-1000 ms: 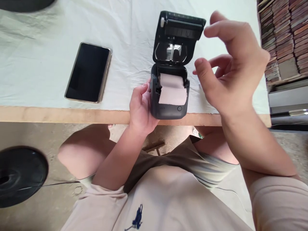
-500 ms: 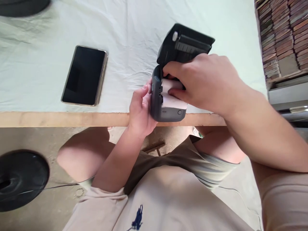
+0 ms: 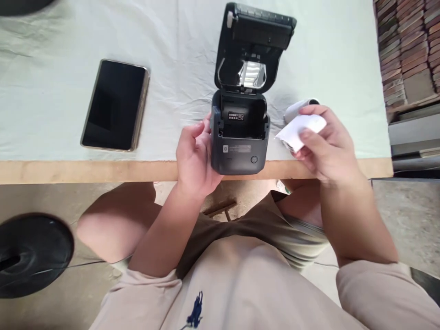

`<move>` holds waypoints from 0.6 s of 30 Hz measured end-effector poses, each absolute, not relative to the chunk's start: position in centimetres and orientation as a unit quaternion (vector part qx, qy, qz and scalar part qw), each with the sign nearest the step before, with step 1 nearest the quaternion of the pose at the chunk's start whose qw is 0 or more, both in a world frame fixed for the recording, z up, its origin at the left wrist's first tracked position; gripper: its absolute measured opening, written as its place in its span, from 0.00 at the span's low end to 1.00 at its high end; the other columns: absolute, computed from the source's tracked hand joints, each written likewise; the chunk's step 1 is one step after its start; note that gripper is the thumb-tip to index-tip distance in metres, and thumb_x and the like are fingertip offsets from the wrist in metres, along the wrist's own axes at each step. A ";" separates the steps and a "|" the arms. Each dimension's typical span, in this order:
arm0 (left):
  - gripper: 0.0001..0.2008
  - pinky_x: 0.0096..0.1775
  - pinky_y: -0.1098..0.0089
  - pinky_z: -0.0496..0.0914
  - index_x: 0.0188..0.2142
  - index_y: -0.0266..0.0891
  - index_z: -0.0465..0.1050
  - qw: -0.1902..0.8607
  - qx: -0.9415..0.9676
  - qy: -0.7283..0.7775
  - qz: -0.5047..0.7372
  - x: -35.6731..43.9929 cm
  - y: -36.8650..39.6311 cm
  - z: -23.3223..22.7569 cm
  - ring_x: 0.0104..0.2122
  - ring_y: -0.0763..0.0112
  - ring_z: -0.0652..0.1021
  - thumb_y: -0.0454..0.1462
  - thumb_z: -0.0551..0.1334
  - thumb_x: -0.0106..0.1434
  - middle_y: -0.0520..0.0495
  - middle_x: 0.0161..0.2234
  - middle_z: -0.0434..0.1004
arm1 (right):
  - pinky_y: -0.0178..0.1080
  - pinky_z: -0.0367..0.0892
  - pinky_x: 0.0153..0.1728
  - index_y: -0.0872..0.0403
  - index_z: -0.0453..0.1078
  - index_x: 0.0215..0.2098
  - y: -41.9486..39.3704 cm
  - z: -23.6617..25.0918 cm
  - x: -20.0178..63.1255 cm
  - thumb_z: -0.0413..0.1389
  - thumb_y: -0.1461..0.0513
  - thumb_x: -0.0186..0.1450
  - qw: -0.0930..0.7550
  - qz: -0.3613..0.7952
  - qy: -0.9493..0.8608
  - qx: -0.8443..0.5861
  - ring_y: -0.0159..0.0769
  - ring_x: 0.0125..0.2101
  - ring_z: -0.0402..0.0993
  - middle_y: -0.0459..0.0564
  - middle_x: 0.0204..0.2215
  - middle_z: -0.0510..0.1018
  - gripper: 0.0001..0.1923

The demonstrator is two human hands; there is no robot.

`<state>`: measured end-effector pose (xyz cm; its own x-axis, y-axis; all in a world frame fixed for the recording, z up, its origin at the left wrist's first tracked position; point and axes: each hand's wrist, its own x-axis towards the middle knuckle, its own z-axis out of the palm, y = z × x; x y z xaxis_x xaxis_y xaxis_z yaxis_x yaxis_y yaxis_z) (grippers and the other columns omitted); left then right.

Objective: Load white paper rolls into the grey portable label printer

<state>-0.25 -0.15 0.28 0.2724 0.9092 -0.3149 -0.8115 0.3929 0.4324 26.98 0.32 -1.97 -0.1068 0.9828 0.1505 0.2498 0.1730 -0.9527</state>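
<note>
Paper roll [image 3: 302, 127] out of the open printer [image 3: 239, 137]
Right hand [image 3: 326, 146] grips the roll beside it; left hand [image 3: 194, 158] clasps the printer's side at the table [image 3: 103, 169] edge

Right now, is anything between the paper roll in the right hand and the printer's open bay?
Nothing visible. The printer lid stands open, its bay looks empty, and the roll in the right hand sits just beside it. The left hand grips the printer's other side.

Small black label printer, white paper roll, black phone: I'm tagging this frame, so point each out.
Small black label printer [image 3: 239, 153]: head view, front face.
White paper roll [image 3: 302, 128]: head view, loose paper end.
Black phone [image 3: 115, 105]: head view, screen middle.
</note>
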 end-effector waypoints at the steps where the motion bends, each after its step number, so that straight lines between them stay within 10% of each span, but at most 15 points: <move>1: 0.13 0.65 0.53 0.77 0.38 0.44 0.72 0.789 0.098 0.261 0.547 -0.2 -0.2 0.3 0.65 0.52 0.81 0.41 0.52 0.76 0.46 0.39 0.83 | 0.35 0.60 0.17 0.40 0.71 0.54 0.3 -2.9 26.7 0.70 0.47 0.69 0.452 0.370 -0.639 -0.500 0.29 0.20 0.67 0.42 0.34 0.80 0.21; 9: 0.12 0.62 0.58 0.78 0.37 0.45 0.73 0.768 0.096 0.286 0.565 -0.3 -0.2 0.2 0.56 0.55 0.85 0.44 0.56 0.74 0.48 0.36 0.84 | 0.39 0.70 0.27 0.43 0.71 0.56 0.6 -2.7 23.6 0.63 0.53 0.74 0.334 0.187 -0.777 -0.500 0.31 0.25 0.68 0.46 0.43 0.82 0.14; 13: 0.13 0.65 0.56 0.76 0.41 0.44 0.77 0.758 0.101 0.294 0.573 -0.1 -0.1 0.4 0.60 0.54 0.82 0.44 0.55 0.74 0.47 0.35 0.84 | 0.41 0.65 0.26 0.40 0.72 0.61 -0.3 -1.7 25.4 0.64 0.48 0.73 0.433 0.110 -0.731 -0.515 0.29 0.25 0.64 0.52 0.56 0.78 0.20; 18: 0.16 0.64 0.54 0.77 0.36 0.45 0.77 0.735 0.114 0.352 0.569 0.2 0.1 0.6 0.61 0.52 0.82 0.45 0.52 0.73 0.45 0.35 0.85 | 0.49 0.76 0.38 0.37 0.69 0.63 0.8 -2.3 28.6 0.63 0.46 0.72 0.422 0.016 -0.692 -0.585 0.46 0.45 0.78 0.53 0.57 0.74 0.24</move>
